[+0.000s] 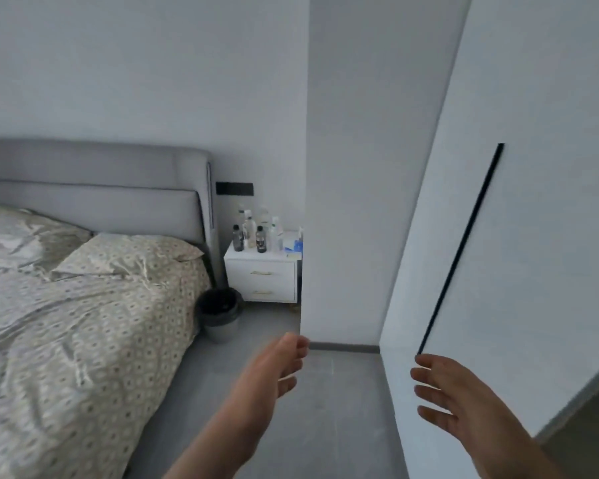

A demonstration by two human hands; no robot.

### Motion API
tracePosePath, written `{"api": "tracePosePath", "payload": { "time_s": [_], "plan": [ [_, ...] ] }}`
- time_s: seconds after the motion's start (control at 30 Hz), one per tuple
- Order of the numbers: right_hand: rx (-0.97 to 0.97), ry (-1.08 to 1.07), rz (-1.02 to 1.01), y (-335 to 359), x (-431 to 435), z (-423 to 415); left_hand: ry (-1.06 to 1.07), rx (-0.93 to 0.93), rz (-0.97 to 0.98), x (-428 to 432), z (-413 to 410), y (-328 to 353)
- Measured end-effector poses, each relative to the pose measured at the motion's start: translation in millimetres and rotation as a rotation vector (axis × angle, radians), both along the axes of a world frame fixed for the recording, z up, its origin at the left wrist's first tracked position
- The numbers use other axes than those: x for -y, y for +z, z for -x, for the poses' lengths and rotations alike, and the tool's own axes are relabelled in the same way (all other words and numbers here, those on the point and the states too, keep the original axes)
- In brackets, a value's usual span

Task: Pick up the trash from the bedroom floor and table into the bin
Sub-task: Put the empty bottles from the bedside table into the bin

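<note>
Head view: our left hand (274,369) and right hand (443,392) reach forward with loose fingers, holding nothing; we see the bin (219,314) between bed (83,323) and nightstand (260,281).

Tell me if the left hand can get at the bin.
Probably not yet: the left hand, open and empty, is short of the bin standing between bed and nightstand. The floor between looks free, so stepping closer should do.

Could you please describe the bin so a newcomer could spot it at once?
Follow the bed to its grey headboard. On the floor between that corner and the white nightstand stands the bin: round, grey, black-lined, unlike the small bottles on top.
</note>
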State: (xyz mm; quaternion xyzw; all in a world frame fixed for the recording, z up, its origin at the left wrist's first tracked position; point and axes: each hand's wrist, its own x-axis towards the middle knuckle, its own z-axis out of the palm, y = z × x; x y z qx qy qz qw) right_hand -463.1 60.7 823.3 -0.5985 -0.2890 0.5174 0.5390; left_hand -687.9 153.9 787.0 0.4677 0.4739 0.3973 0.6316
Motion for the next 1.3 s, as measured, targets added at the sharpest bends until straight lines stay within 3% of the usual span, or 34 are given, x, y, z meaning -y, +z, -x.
{"api": "tracePosePath", "payload": {
  "time_s": [0.1,0.4,0.63,0.77,0.87,1.03,1.3],
  "plan": [
    [0.082,0.066,0.037,1,-61,41,0.063,0.015,-0.014,-47,55,4],
    [0.065,0.149,0.039,-24,-227,144,0.156,-0.004,0.017,-184,166,-5],
    [0.124,0.145,0.088,-62,-375,145,0.249,-0.011,0.183,-318,185,-56],
    [0.024,0.164,0.093,-71,-484,143,0.327,-0.045,0.205,-409,196,-63],
    [-0.031,0.224,0.085,-61,-559,150,0.41,-0.09,0.192,-482,206,-47],
    [-0.018,0.271,0.015,-44,-675,153,0.458,0.024,0.106,-583,208,-16],
    [0.091,0.27,0.046,-59,-852,162,0.398,-0.028,0.164,-782,220,-60]
  ]
}}
